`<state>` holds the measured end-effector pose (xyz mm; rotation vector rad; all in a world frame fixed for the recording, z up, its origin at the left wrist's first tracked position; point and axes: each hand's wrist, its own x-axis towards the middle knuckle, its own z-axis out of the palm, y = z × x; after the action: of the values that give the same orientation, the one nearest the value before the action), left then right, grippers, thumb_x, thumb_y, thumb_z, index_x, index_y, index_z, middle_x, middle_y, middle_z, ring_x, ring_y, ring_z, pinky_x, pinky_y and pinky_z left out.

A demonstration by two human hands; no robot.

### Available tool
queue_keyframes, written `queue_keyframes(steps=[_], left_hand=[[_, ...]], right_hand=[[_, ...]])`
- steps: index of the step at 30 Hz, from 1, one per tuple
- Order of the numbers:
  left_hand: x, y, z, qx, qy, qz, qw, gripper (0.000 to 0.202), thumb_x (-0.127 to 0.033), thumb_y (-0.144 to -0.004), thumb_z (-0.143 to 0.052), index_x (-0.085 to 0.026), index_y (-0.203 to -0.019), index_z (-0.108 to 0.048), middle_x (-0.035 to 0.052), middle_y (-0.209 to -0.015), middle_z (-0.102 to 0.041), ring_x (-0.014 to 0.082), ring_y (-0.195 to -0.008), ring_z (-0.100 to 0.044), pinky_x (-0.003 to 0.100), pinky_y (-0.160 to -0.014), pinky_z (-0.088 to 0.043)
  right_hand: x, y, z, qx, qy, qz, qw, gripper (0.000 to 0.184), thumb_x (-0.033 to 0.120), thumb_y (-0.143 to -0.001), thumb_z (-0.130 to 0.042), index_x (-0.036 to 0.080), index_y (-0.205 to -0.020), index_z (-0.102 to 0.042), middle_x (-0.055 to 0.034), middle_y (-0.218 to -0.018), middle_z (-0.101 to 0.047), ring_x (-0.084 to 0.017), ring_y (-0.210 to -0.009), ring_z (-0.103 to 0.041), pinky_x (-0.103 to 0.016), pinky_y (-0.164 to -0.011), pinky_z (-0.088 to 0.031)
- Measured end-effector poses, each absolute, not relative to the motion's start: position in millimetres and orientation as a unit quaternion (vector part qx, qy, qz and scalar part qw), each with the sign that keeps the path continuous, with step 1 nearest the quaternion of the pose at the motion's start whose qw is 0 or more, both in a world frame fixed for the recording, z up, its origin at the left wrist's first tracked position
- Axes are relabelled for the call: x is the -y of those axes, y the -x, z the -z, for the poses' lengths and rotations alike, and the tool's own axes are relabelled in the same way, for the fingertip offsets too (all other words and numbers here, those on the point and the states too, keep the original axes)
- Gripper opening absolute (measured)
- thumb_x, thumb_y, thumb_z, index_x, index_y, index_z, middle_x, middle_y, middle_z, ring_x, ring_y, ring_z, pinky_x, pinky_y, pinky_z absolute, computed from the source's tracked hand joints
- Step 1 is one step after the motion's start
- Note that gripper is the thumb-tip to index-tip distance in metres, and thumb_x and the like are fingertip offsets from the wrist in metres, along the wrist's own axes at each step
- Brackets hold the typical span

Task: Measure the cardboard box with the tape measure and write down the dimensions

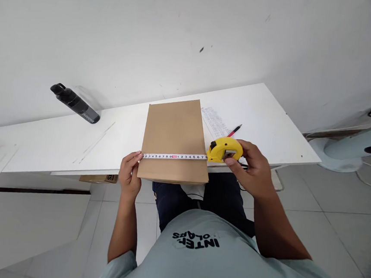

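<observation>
A brown cardboard box (174, 129) lies flat on the white table (58, 145), its near end over the table's front edge. A white measuring tape blade (174, 156) stretches across the box from left to right. My left hand (129, 174) pinches the blade's free end at the box's left edge. My right hand (251, 167) grips the yellow tape measure case (224, 149) just past the box's right edge.
A black bottle (74, 103) lies on its side at the back left of the table, by the white wall. A printed sheet (215, 121) and a red pen (234, 130) lie right of the box. A fan base (350, 147) stands on the floor at right.
</observation>
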<state>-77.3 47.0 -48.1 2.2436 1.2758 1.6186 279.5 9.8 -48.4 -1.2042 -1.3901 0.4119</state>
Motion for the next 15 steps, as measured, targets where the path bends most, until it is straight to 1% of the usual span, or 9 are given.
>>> queue_keyframes(steps=[3, 9, 13, 15], left_hand=[[-46, 78, 49, -0.416, -0.735, -0.534, 0.042, 0.037, -0.017, -0.105, -0.053, -0.034, -0.13, -0.073, 0.0043, -0.126, -0.073, 0.0175, -0.12, -0.069, 0.038, -0.104, -0.057], [-48, 76, 49, -0.42, -0.729, -0.538, 0.046, 0.038, -0.016, -0.105, -0.053, -0.035, -0.13, -0.073, 0.0041, -0.127, -0.073, 0.0177, -0.121, -0.068, 0.037, -0.104, -0.057], [-50, 77, 50, -0.413, -0.731, -0.541, 0.041, 0.038, -0.016, -0.105, -0.053, -0.036, -0.131, -0.073, 0.0035, -0.128, -0.073, 0.0165, -0.121, -0.068, 0.036, -0.106, -0.056], [-52, 80, 49, -0.413, -0.738, -0.532, 0.039, 0.036, -0.019, -0.106, -0.053, -0.034, -0.131, -0.073, 0.0043, -0.127, -0.073, 0.0171, -0.121, -0.069, 0.037, -0.106, -0.056]], right_hand=[[-10, -282, 54, 0.603, 0.495, -0.179, 0.599, 0.038, 0.04, -0.09, -0.077, 0.026, -0.124, -0.067, -0.0057, -0.106, -0.071, -0.021, -0.089, -0.068, -0.036, -0.081, -0.059], [-6, -278, 66, 0.596, 0.482, -0.211, 0.607, 0.052, 0.04, -0.089, -0.08, 0.033, -0.137, -0.06, -0.0066, -0.125, -0.07, -0.026, -0.11, -0.07, -0.044, -0.1, -0.057], [-7, -271, 70, 0.58, 0.481, -0.228, 0.616, 0.056, 0.041, -0.086, -0.083, 0.033, -0.137, -0.058, -0.0064, -0.126, -0.067, -0.025, -0.111, -0.069, -0.046, -0.099, -0.059], [-8, -267, 71, 0.565, 0.481, -0.246, 0.623, 0.057, 0.04, -0.086, -0.083, 0.033, -0.135, -0.057, -0.0065, -0.125, -0.066, -0.025, -0.11, -0.069, -0.046, -0.097, -0.06]])
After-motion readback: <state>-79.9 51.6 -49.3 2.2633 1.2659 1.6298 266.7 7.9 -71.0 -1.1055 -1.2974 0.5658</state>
